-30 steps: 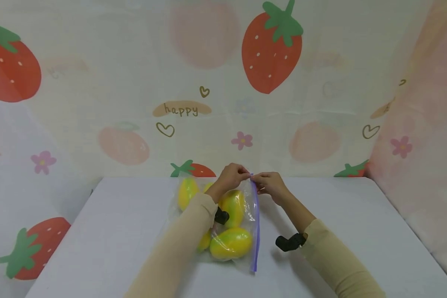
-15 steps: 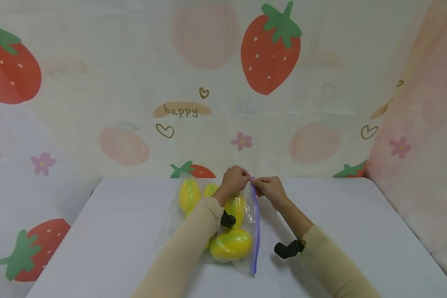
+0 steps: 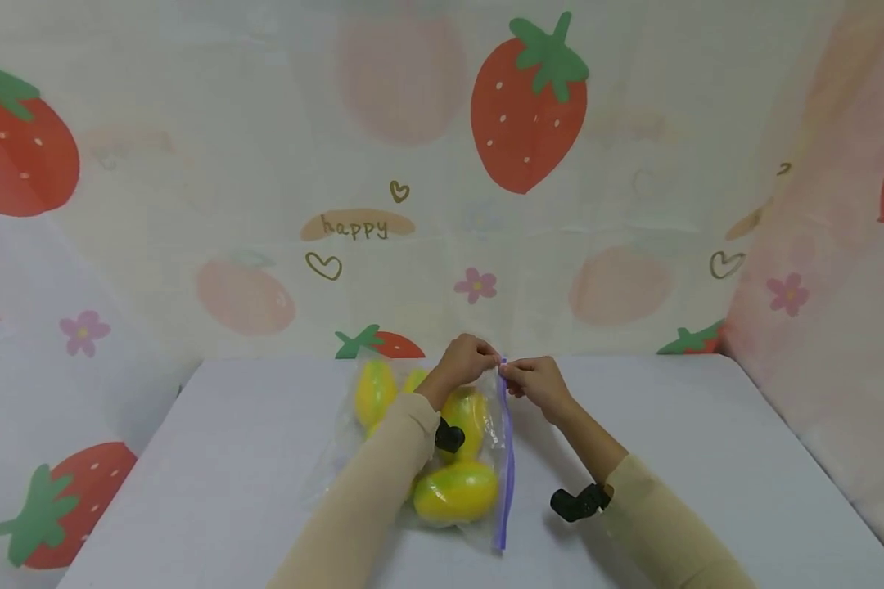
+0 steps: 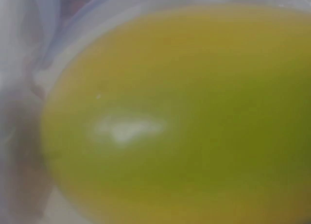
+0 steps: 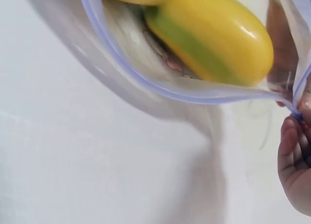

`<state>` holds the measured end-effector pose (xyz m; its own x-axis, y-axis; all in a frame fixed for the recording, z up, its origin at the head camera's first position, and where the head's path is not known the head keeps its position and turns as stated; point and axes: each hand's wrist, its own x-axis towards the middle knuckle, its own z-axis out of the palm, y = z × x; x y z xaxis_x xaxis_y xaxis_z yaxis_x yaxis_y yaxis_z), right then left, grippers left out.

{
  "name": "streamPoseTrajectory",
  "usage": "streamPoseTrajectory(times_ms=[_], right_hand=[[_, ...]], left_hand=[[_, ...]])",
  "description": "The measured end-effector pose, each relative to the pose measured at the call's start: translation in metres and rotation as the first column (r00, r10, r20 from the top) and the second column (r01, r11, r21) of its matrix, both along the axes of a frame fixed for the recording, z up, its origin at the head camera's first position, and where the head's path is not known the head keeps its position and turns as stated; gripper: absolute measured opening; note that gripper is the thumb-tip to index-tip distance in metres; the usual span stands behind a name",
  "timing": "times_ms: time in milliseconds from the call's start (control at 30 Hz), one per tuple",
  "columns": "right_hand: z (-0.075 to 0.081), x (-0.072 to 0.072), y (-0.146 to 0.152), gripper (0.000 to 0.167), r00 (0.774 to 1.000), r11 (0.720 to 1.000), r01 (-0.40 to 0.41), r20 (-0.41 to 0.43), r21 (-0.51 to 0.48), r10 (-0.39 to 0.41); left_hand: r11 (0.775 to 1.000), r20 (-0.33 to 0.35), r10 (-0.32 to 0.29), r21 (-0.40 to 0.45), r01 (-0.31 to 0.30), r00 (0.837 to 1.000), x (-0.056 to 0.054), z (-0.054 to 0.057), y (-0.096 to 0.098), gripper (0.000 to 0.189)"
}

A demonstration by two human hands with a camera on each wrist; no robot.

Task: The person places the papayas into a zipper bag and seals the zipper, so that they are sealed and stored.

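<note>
A clear zip bag [image 3: 490, 532] with a purple zip strip [image 3: 509, 458] along its right edge lies on the table, holding several yellow-green mangoes [image 3: 455, 493]. At the strip's far end, my left hand [image 3: 466, 360] pinches the bag's corner. Right beside it, the fingertips of my right hand [image 3: 539, 384] pinch the same strip. The right wrist view shows the bag's mouth gaping, its two purple edges [image 5: 141, 82] meeting at the fingers. One mango [image 4: 194, 112] fills the left wrist view, blurred. My left forearm hides part of the bag.
The white table [image 3: 678, 458] extends on both sides of the bag. A fabric backdrop [image 3: 633, 164] printed with strawberries stands behind it and along the sides. Black wrist cameras [image 3: 580, 502] sit on both wrists.
Both hands stay together at the strip's far end with small finger shifts. The left forearm has moved slightly right. The whole scene sits a little lower in the head view.
</note>
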<state>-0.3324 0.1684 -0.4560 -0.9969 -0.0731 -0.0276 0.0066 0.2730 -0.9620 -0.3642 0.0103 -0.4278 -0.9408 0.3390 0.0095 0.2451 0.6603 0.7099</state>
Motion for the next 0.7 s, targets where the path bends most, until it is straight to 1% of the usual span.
streamPoseTrajectory(times_ms=[133, 233, 333, 467, 633, 700], right_hand=[[0.002, -0.003, 0.006, 0.03, 0.999, 0.997, -0.051, -0.014, 0.054, 0.052], [0.001, -0.003, 0.008, 0.03, 0.998, 0.996, -0.067, -0.017, 0.066, 0.069], [0.0, -0.003, 0.007, 0.03, 0.999, 0.998, -0.051, -0.011, 0.049, 0.051], [0.0, -0.001, 0.0, 0.029, 1.0, 1.0, 0.002, -0.004, 0.024, -0.001], [0.0, 0.001, -0.011, 0.027, 0.998, 0.998, 0.063, -0.023, 0.023, -0.062], [0.0, 0.001, -0.014, 0.027, 0.997, 0.998, 0.064, -0.032, 0.022, -0.063]], left_hand=[[0.997, 0.044, -0.06, 0.058, 0.057, 0.997, -0.007, -0.002, -0.006, 0.021], [0.995, 0.06, -0.079, 0.066, 0.075, 0.995, -0.008, -0.002, -0.007, 0.021], [0.996, 0.029, -0.09, 0.026, 0.09, 0.995, -0.007, -0.002, -0.005, 0.021], [0.996, -0.034, -0.088, -0.017, 0.088, 0.996, -0.004, -0.001, -0.004, 0.022], [0.998, -0.071, -0.067, -0.018, 0.066, 0.995, -0.001, -0.001, -0.006, 0.022], [0.999, -0.079, -0.052, -0.016, 0.051, 0.996, -0.001, 0.0, -0.009, 0.021]])
